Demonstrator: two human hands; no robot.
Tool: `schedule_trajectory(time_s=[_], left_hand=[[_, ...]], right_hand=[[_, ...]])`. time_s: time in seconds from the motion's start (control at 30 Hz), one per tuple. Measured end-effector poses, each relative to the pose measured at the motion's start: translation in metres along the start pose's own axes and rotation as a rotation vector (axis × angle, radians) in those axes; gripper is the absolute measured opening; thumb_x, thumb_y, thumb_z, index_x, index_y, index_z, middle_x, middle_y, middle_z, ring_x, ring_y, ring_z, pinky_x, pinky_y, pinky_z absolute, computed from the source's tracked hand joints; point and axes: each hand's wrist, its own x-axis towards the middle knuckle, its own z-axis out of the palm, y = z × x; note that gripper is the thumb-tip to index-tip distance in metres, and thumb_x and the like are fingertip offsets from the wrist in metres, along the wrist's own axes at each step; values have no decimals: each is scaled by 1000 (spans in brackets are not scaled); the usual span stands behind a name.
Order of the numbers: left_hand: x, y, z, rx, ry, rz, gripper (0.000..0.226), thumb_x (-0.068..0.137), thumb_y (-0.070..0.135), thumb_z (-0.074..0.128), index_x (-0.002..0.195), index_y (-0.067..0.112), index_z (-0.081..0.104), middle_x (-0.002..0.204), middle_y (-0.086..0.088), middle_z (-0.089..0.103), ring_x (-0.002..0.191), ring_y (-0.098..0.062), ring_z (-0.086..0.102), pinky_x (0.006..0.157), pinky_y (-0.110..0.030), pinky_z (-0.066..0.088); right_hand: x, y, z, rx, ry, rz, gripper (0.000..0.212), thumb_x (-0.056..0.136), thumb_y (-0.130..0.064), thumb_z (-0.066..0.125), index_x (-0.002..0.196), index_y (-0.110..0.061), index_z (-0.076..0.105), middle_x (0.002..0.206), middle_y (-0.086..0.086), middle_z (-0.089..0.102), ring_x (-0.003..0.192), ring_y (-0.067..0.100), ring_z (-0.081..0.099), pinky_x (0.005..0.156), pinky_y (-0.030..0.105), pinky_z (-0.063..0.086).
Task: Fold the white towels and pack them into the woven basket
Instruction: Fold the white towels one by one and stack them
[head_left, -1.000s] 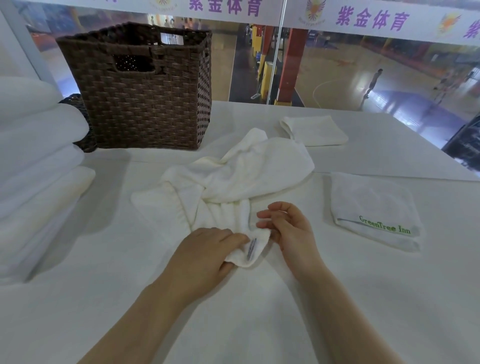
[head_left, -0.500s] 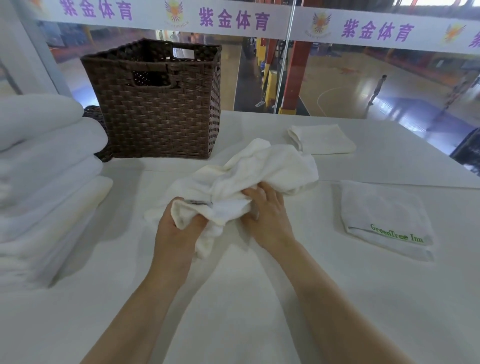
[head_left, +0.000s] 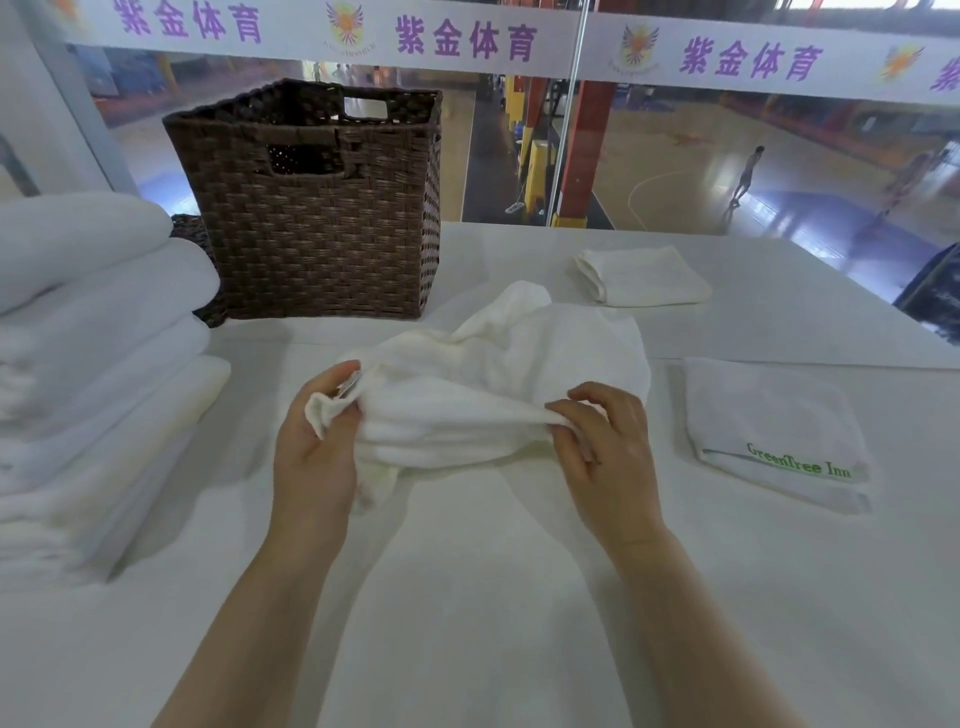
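A crumpled white towel (head_left: 483, 384) lies mid-table, its near edge lifted between my hands. My left hand (head_left: 317, 441) grips one corner, the one with a small label, in curled fingers. My right hand (head_left: 608, 447) pinches the same edge farther right, so the cloth stretches between them. The dark brown woven basket (head_left: 322, 228) stands upright at the back left, beyond the towel; its inside is hidden from here.
A tall stack of folded white towels (head_left: 88, 364) fills the left side. A small folded towel (head_left: 641, 275) lies at the back, and a folded towel with green "GreenTree Inn" lettering (head_left: 774, 431) lies to the right. A glass wall runs behind the white table (head_left: 467, 597).
My hands have drawn apart along the towel's edge, the left moving left with the label corner, the right sliding right. The bunched cloth is now pulled out between them.
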Motion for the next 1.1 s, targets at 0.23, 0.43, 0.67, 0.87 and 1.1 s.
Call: schedule_trajectory(time_s=[0.23,0.43,0.67,0.87,1.1], left_hand=[[3,5,-4,-296,-26,-220,18,92,10,47,87,19,62,84,0,63,79,-17,60,62,-27,47],[7,6,-15,-31,0,-26,14,78,24,67,87,30,59,88,8,60,85,-13,57,72,-34,46],[-2,8,-5,111,-82,122,37,93,8,61,109,40,67,112,18,68,106,1,61,83,-11,48],[-11,10,4,19,-289,56,24,83,18,62,87,40,71,91,15,69,85,-2,63,71,-16,51],[-24,8,18,239,-455,66,10,74,29,69,77,24,61,70,8,60,63,-1,53,55,-9,39]], right_hand=[[-9,21,-6,-151,-395,100,24,74,-28,54,98,-26,61,98,-12,55,100,16,50,90,27,34],[-11,37,-4,-159,-192,490,50,83,-14,62,132,-19,50,137,10,45,126,33,43,105,47,38],[-6,23,-7,74,-14,217,28,89,-8,43,100,-11,69,141,7,51,135,27,43,111,33,34],[-9,-6,0,330,-425,-93,32,74,-4,38,76,-9,69,91,-1,74,119,17,60,110,31,40],[-1,-1,-16,407,131,390,43,73,4,41,100,-20,65,100,-12,67,89,14,65,70,31,51]])
